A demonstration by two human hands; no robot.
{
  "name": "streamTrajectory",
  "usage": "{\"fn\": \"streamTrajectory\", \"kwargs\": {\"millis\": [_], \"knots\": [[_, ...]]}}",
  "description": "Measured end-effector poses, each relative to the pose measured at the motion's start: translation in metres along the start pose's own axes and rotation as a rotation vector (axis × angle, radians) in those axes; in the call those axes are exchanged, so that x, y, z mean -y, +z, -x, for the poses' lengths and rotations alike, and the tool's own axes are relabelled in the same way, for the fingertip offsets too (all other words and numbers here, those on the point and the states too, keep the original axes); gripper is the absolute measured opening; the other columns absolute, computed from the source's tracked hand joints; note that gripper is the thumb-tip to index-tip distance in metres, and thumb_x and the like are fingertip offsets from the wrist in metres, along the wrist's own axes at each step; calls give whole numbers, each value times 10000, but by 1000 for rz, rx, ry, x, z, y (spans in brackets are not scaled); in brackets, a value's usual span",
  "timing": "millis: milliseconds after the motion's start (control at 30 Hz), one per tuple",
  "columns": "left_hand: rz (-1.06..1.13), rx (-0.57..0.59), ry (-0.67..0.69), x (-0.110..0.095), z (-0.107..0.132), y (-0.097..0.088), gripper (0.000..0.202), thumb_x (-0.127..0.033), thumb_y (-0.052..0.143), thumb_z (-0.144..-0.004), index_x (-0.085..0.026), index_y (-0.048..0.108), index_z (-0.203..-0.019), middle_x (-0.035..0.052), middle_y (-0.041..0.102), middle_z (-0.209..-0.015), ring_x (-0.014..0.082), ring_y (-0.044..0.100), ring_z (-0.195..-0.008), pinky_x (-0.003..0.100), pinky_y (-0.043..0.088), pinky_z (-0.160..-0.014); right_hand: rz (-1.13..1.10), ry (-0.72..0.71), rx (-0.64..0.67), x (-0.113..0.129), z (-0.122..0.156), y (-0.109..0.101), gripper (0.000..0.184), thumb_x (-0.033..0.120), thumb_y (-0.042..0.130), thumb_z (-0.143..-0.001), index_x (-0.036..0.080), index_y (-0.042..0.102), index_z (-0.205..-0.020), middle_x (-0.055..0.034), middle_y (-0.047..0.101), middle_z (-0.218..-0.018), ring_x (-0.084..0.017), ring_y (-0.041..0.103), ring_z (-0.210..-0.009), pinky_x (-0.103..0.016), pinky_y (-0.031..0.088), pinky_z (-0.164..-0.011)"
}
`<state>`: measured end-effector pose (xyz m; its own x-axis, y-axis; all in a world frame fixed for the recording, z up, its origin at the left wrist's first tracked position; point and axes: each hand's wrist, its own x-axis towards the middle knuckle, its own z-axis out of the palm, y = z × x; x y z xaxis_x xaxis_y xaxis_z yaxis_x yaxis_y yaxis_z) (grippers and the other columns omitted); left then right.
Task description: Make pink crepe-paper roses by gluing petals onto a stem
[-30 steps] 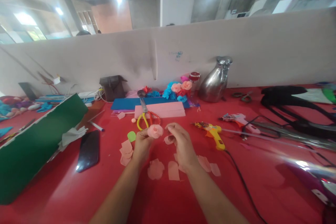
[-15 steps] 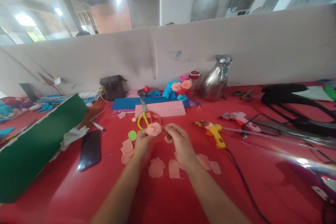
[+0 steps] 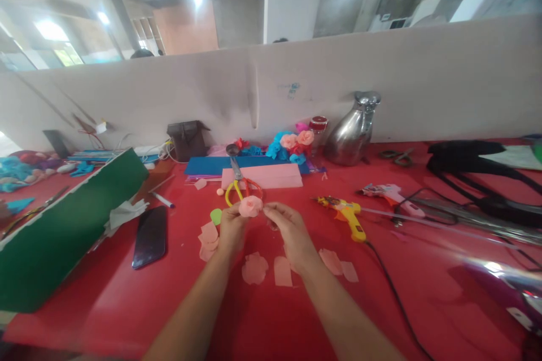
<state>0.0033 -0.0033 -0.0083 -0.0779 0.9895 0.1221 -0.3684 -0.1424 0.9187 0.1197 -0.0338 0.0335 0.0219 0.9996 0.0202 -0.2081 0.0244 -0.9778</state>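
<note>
My left hand (image 3: 231,228) is closed round the base of a small pink paper rose (image 3: 250,206), held above the red table (image 3: 105,304). My right hand (image 3: 289,232) is beside it, its fingertips pinched against the right edge of the rose; a petal in them is not plainly visible. Loose pink paper petals (image 3: 254,268) lie on the table under and around both hands. Yellow-handled scissors (image 3: 237,187) lie just beyond the rose.
A yellow glue gun (image 3: 345,215) with a black cord lies to the right, a second glue gun (image 3: 387,192) beyond it. A black phone (image 3: 149,237) and a green board (image 3: 63,231) are on the left. Pink and blue paper sheets, finished paper flowers (image 3: 292,144) and a metal jug (image 3: 350,130) stand by the partition.
My right hand has moved left and closed in on the rose; a second ago it held a pink petal apart from it. The view shifted slightly.
</note>
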Motion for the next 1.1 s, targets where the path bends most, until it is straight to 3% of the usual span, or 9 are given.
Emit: {"fn": "streamTrajectory", "kwargs": {"millis": [500, 867, 1100], "knots": [[-10, -55, 75, 0, 0, 0, 99, -161, 680, -580, -138, 707, -672, -2, 630, -579, 115, 513, -584, 238, 424, -602, -78, 60, 5, -10, -1, 6, 98, 281, 668, -630, 189, 638, -643, 44, 498, -551, -91, 361, -531, -248, 266, -542], [76, -55, 18, 7, -3, -2, 116, -201, 701, -570, -121, 694, -653, 12, 621, -576, 103, 504, -560, 226, 409, -568, -69, 67, 77, -10, 2, 8, 98, 278, 644, -666, 191, 612, -636, 53, 478, -551, -91, 360, -534, -250, 267, -541], [-52, -103, 128, 3, -6, -8, 89, -179, 663, -602, -150, 701, -677, -6, 620, -599, 118, 516, -602, 241, 417, -605, -9, 121, 84, -17, 0, 10, 87, 244, 633, -659, 185, 588, -614, 53, 482, -543, -91, 370, -535, -250, 282, -552]]}}
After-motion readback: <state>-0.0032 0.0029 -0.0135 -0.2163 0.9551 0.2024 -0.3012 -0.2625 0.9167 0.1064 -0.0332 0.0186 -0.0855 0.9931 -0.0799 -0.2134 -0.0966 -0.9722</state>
